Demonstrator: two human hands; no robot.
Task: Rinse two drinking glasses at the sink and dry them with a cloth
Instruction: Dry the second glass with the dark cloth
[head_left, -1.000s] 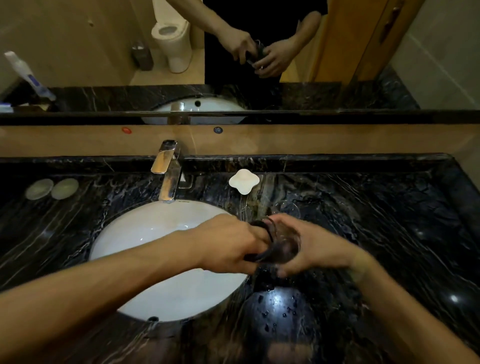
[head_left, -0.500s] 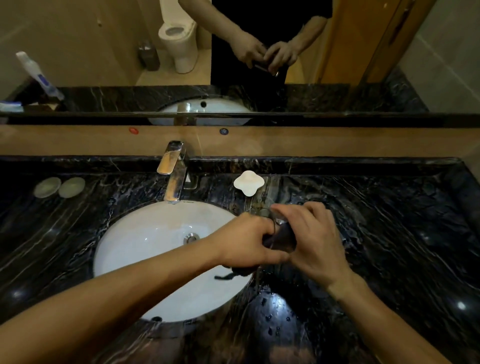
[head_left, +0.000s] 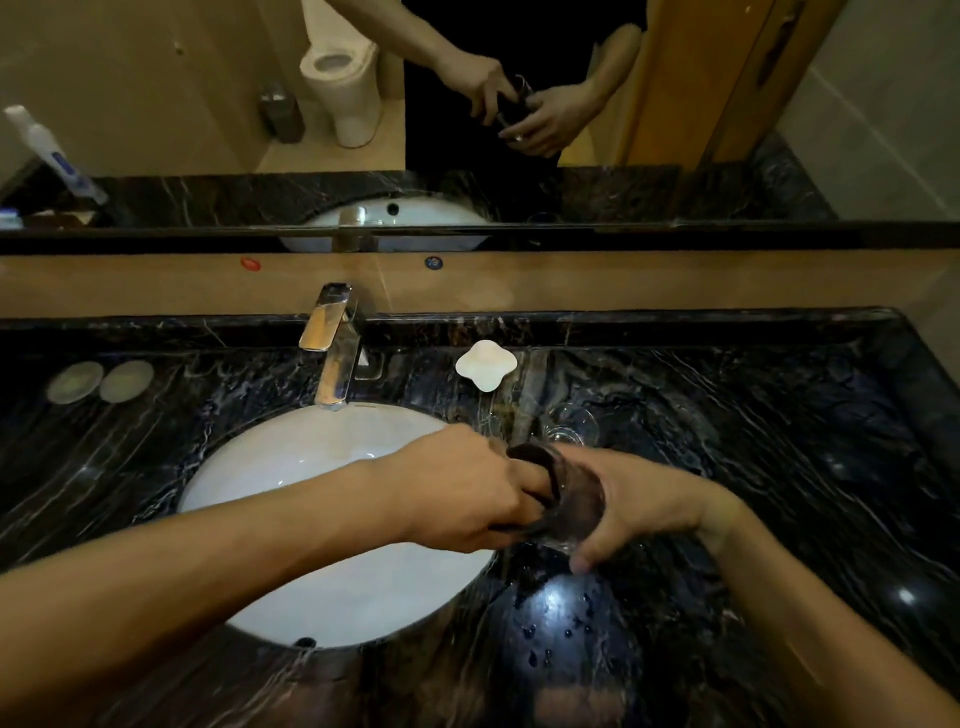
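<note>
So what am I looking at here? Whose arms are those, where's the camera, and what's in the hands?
There is no machine here: a person wears a camera on the head, so you look down along their own arms at a bathroom counter. The right hand holds a drinking glass tipped on its side, and the left hand pushes a dark cloth into its mouth to dry it. Below lies a white sink set in a black marble counter, with a chrome tap behind it. A second glass stands on the counter just beyond the hands, near a small white dish. Two round coasters lie far left. The mirror above repeats the hands.
</note>
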